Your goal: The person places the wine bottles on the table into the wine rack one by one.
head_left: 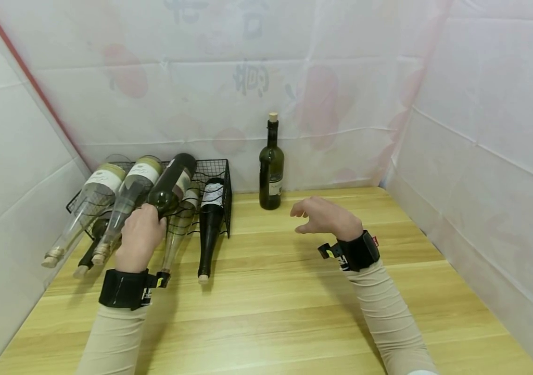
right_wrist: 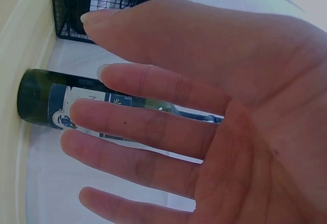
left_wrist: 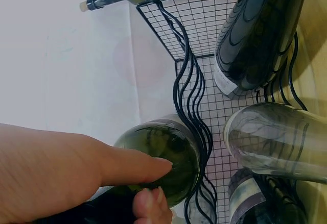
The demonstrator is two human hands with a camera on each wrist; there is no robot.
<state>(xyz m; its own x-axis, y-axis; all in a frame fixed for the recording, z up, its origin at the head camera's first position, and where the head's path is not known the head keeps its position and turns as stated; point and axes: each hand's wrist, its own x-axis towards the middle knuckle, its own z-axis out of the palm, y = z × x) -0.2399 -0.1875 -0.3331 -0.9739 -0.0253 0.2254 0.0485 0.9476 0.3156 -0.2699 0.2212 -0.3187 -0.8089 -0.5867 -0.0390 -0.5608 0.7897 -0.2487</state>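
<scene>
My left hand (head_left: pixel 141 237) grips a dark green wine bottle (head_left: pixel 176 179) round its neck, where it lies on top of the black wire rack (head_left: pixel 228 179). In the left wrist view the thumb (left_wrist: pixel 138 165) presses along the bottle's green shoulder (left_wrist: pixel 176 147), while the fingertips curl underneath. To the right, my right hand (head_left: pixel 327 216) hovers over the table with its fingers spread and nothing held. Beyond it, a corked green wine bottle (head_left: pixel 271 172) stands upright by the back wall. The right wrist view shows that bottle's label (right_wrist: pixel 84 101) partly covered by the fingers.
Two clear bottles (head_left: pixel 100 190) (head_left: pixel 136 187) lie on the rack's top level, left of the gripped one. Below lie a dark bottle (head_left: pixel 211 224), a clear bottle (head_left: pixel 178 229) and another dark one (head_left: pixel 93 250), corks jutting forward. White sheeting (head_left: pixel 341 94) encloses the wooden table (head_left: pixel 257 312).
</scene>
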